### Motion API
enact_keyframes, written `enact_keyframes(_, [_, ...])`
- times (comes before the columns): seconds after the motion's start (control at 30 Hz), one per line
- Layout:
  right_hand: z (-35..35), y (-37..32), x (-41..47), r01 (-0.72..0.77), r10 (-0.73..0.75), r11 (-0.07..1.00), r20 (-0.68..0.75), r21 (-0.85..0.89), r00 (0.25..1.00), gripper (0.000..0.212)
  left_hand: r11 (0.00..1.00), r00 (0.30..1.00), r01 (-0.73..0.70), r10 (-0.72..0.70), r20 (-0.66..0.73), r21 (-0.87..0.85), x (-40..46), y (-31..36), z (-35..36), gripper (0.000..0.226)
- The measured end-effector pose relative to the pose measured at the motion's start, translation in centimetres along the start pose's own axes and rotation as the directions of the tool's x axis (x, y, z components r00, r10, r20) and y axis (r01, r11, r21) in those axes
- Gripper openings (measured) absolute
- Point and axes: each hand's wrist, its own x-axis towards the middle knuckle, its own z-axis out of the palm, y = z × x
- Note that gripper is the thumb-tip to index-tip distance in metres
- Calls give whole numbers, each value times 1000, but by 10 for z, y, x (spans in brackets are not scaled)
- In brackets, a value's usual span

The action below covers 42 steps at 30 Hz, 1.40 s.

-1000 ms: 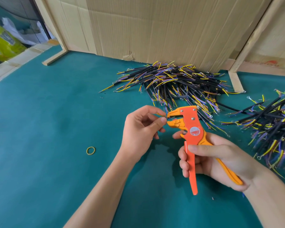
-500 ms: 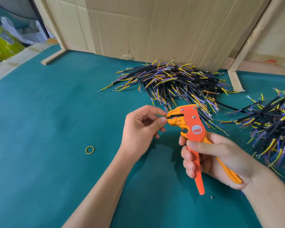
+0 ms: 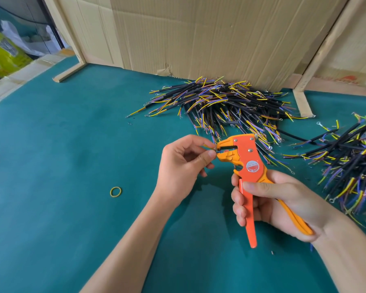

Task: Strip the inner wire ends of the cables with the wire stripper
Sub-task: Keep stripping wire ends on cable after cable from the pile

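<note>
Feeding a cable (image 3: pixel 207 147), pinched in left hand (image 3: pixel 183 166), into wire stripper (image 3: pixel 244 158) mouth over the worktop (image 3: pixel 72 166); right hand (image 3: pixel 270 201) wraps handles, ready to squeeze.

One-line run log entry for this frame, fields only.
left hand: pinches wire end at stripper mouth | right hand: grips wire stripper handles | piles: on table

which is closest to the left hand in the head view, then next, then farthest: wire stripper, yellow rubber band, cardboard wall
1. wire stripper: its nose sits right at the left hand fingertips, to the hand's right.
2. yellow rubber band: on the green mat, below and left of the hand.
3. cardboard wall: upright at the back, beyond the cable pile.
</note>
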Motion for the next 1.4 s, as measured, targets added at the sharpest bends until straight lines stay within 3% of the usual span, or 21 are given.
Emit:
enact_keyframes(1.03, [-8, 0, -2, -38, 38, 999, 16, -5, 999, 23, 999, 1000, -3, 2, 29, 40, 0, 0, -2, 11])
enact_keyframes(1.23, [-11, -1, -3, -44, 45, 999, 28, -32, 999, 26, 997, 998, 2, -7, 55, 78, 0, 3, -3, 17])
enact_keyframes(1.4, [-11, -1, -4, -67, 68, 996, 21, -62, 997, 39, 994, 996, 29, -38, 81, 109, 1, 5, -6, 25])
